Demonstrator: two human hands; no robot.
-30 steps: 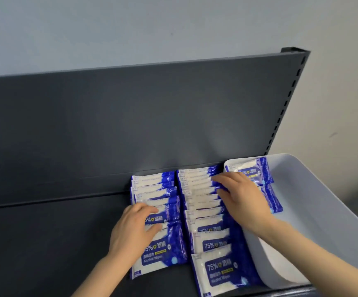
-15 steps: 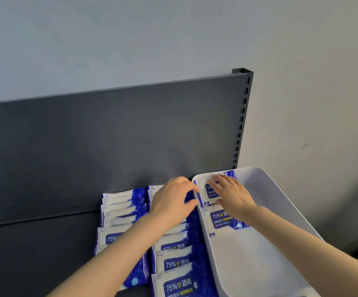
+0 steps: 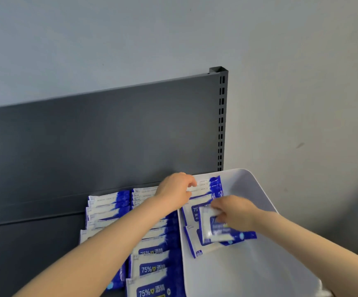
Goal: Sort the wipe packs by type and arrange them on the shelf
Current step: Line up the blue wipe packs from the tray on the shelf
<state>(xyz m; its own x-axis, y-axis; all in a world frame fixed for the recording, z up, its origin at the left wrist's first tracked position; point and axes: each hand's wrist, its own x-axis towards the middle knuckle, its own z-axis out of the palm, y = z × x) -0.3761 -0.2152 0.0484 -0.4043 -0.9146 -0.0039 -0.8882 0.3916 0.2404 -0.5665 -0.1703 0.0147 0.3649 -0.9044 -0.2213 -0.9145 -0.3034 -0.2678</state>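
Note:
Two rows of blue-and-white alcohol wipe packs lie overlapped on the dark grey shelf (image 3: 34, 243): a left row (image 3: 107, 206) and a middle row (image 3: 152, 266). More packs (image 3: 203, 189) lean at the far end of the white bin (image 3: 259, 275). My left hand (image 3: 176, 189) reaches over the bin's rim, fingers curled on the top edges of those far packs. My right hand (image 3: 233, 211) grips one blurred wipe pack (image 3: 214, 230) lifted above the packs lying in the bin.
The shelf's dark back panel (image 3: 98, 136) rises behind the rows, ending in a slotted upright (image 3: 221, 116). A pale wall (image 3: 302, 93) lies to the right. Bare shelf surface stretches left of the packs.
My left hand moved right from the middle row to the packs at the bin's far end. My right hand drew back toward me and lifted one pack out of the bin's pile.

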